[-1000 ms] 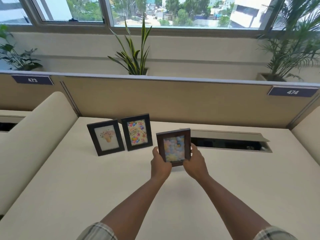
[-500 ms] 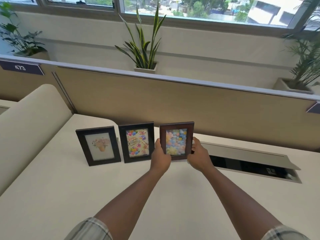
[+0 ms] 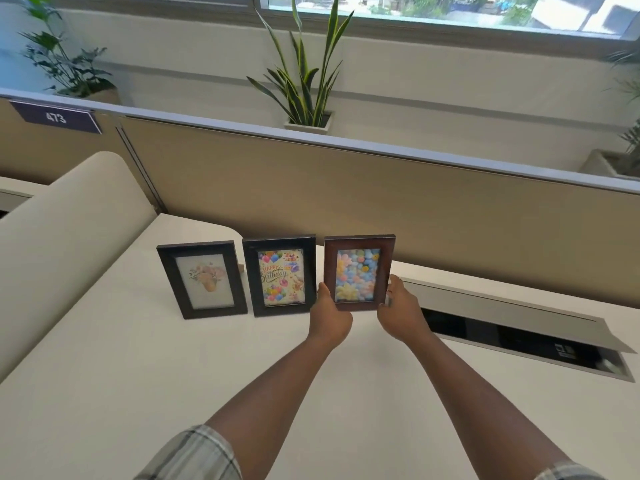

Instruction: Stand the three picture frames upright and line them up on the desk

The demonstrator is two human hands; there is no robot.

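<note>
Three picture frames stand upright in a row at centre of the picture, on the cream-white table point(image 3: 104, 393), close in front of the tan partition panel point(image 3: 381, 209). Left: black-framed picture of a pale flower bouquet point(image 3: 204, 280), small prop leg visible behind its right edge. Middle: black-framed colourful "Happy Birthday" balloon card point(image 3: 280, 276), just beside the first, narrow gap. Right: dark brown wooden frame with blue, yellow and pink balloon print point(image 3: 358, 271), just beside the middle one, top edges roughly level.

Left hand point(image 3: 329, 318) is at the brown frame's lower left corner, thumb up along its left edge, fingers curled behind, gripping it. Right hand point(image 3: 401, 313) is at the lower right edge, fingers touching the frame's side, palm partly open; a loose hold rather than a tight clamp. Cannot tell whether the frame's bottom edge is fully down on the table; hands cover it.

Both bare forearms reach in from bottom centre, plaid short sleeves point(image 3: 194, 455) at the bottom edge.

Right of the hands: open grey cable tray slot point(image 3: 519, 337) in the table with raised flap. Upper left: purple "473" label point(image 3: 57, 116). Top centre: snake plant in white pot point(image 3: 306, 81) behind the partition, under the window.
</note>
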